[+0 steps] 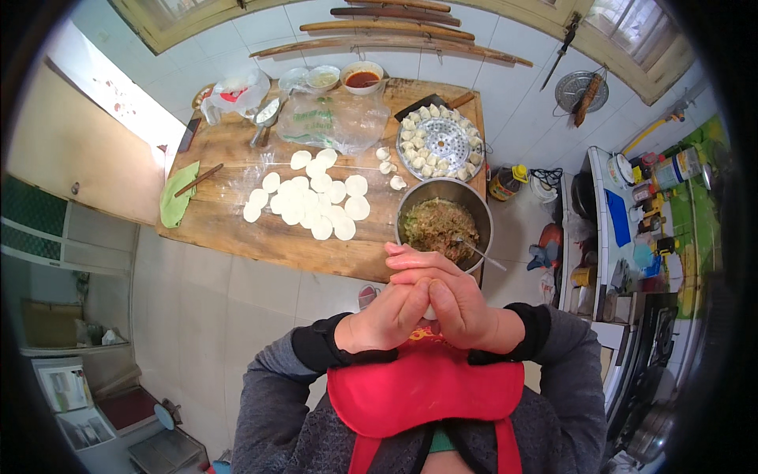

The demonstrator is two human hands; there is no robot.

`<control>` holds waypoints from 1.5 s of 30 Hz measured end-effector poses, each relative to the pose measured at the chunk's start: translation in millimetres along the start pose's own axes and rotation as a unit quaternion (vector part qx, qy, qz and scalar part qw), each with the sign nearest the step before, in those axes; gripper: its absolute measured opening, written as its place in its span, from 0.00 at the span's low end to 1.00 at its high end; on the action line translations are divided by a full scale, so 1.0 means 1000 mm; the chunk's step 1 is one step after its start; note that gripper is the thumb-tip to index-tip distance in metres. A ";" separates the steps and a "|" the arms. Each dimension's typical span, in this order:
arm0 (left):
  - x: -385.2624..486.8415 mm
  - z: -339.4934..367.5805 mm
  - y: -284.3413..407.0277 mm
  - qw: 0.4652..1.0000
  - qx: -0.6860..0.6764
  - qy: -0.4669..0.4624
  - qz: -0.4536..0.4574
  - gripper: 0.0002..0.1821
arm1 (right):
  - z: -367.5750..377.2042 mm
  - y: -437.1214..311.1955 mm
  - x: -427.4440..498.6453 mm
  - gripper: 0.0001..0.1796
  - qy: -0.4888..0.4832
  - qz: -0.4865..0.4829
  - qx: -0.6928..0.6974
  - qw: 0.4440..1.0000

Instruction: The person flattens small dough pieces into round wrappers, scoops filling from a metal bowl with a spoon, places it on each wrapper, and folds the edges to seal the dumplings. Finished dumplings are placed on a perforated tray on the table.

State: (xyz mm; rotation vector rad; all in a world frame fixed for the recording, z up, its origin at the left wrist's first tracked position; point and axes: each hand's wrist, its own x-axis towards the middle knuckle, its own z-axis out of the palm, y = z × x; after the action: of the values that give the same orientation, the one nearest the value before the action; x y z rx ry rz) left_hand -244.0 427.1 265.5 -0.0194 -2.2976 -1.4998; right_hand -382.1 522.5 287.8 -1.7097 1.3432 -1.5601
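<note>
My left hand [388, 311] and my right hand [459, 296] are pressed together in front of my chest, fingers overlapping and thumbs side by side. Between them a bit of a white dumpling [430, 313] shows; the rest is hidden by my fingers. Just beyond my hands stands a steel bowl [489, 228] of minced filling [441, 225], a metal spoon [485, 256] leaning in it. Round dough wrappers [305, 201] lie overlapping on the wooden table. Several folded dumplings ring a perforated metal steamer plate [441, 142], and a few loose dumplings [388, 167] sit to its left.
The wooden table [225, 237] also bears a plastic bag [331, 121], a bowl of red sauce [362, 78], a flour scoop [266, 115], a cleaver [420, 108] and a rolling stick [199, 180] on a green cloth [177, 198]. An oil bottle [507, 182] stands right of the table.
</note>
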 end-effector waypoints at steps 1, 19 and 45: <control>-0.001 0.000 -0.004 1.000 -0.004 -0.009 -0.017 0.19 | 0.001 0.005 -0.001 0.14 0.002 -0.002 -0.011 1.000; 0.034 -0.015 -0.039 0.788 -0.535 0.060 -0.298 0.35 | -0.006 0.057 0.021 0.24 -0.001 0.223 0.178 0.958; 0.051 -0.047 -0.168 0.668 -0.660 0.040 -0.341 0.18 | -0.018 0.158 0.056 0.30 -0.131 0.127 -0.297 0.937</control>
State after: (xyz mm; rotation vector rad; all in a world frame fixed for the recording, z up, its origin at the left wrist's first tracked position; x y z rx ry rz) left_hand -313.8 303.3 151.6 0.5283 -0.6024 -3.0843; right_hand -460.5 412.4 186.5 -1.8885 1.9206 -0.7842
